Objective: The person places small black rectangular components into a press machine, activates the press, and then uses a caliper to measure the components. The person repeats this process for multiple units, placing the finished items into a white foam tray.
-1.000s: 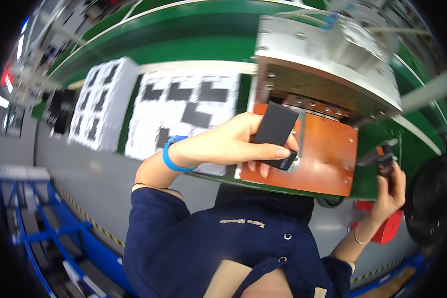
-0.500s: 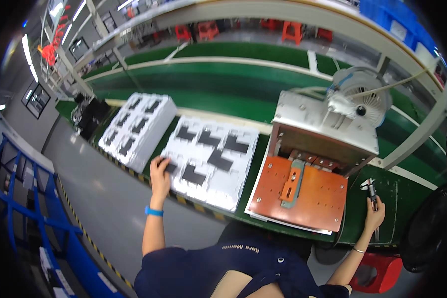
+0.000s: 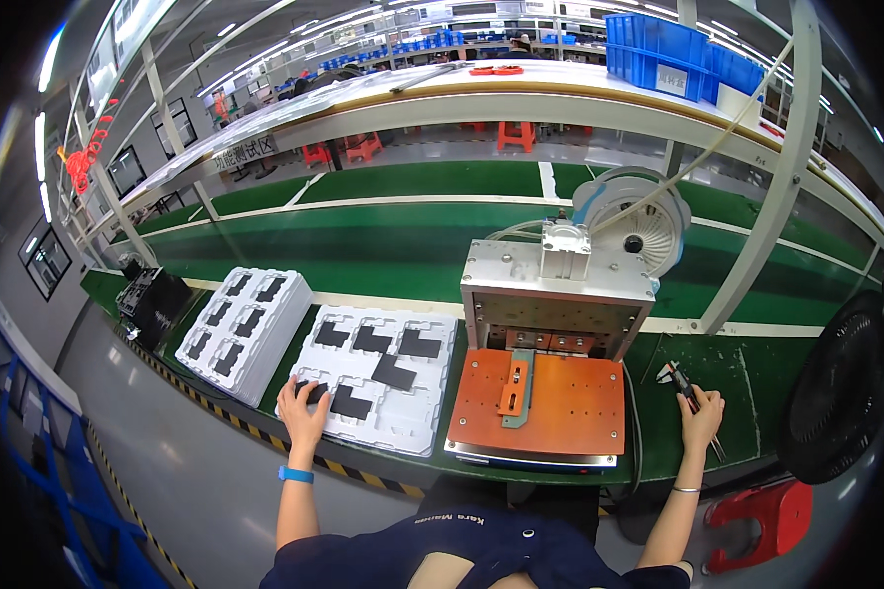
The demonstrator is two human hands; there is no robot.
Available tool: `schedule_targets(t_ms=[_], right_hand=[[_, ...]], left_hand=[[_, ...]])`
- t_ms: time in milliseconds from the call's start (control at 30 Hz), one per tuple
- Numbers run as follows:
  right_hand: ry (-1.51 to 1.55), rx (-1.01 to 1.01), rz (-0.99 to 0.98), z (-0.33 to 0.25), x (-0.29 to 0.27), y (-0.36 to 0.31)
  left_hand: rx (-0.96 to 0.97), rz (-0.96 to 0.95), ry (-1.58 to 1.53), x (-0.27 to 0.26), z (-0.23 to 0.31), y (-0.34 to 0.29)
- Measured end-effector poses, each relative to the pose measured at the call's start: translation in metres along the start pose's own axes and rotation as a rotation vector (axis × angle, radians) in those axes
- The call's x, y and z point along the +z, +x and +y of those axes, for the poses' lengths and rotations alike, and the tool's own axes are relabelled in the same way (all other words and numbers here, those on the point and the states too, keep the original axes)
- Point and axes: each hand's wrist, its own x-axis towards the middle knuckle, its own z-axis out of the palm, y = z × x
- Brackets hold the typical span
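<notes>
My left hand [image 3: 303, 416] is at the near left corner of a white plastic tray [image 3: 417, 417], its fingers closed on a flat black piece [image 3: 310, 392] that they partly cover. Several similar L-shaped black pieces lie in the tray; one, a black piece [image 3: 394, 372], sits askew between the rows. My right hand [image 3: 700, 419] grips a caliper [image 3: 680, 382] over the green bench at the right, jaws pointing away from me. Thin metal prongs [image 3: 718, 448] stick out below that hand. Between the hands stands a metal press [image 3: 560, 285] with an orange base plate [image 3: 580, 407] carrying a narrow orange-and-green fixture [image 3: 517, 390].
A stack of white trays [image 3: 255, 339] with black pieces stands left of the nearer tray. Beyond it is a black device [image 3: 153, 302]. A fan [image 3: 634, 221] sits behind the press, a black round fan [image 3: 833, 388] at far right. Blue bins [image 3: 655, 57] rest on the shelf above.
The view has tilted up and swung, so the bench appears lower and further left. My left hand stays at the same tray corner; the right still holds the caliper.
</notes>
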Motion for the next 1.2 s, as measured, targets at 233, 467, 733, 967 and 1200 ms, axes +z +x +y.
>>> schedule_targets(t_ms=[233, 467, 733, 967, 1200], right_hand=[[0.058, -0.041, 0.045, 0.003, 0.005, 0.003], [0.115, -0.110, 0.057, 0.018, 0.012, 0.002], [0.134, -0.116, -0.025, 0.023, 0.012, 0.003], [0.200, -0.071, -0.064, 0.022, 0.008, 0.003], [0.291, -0.058, -0.020, 0.023, 0.015, 0.000]], left_hand=[[0.054, 0.020, 0.009, 0.008, -0.002, 0.000], [0.170, -0.032, 0.012, 0.003, -0.018, -0.003], [-0.005, -0.037, 0.010, -0.004, -0.020, -0.014], [-0.121, -0.140, -0.269, -0.020, -0.004, 0.008], [-0.154, -0.262, -0.198, -0.028, -0.036, 0.021]])
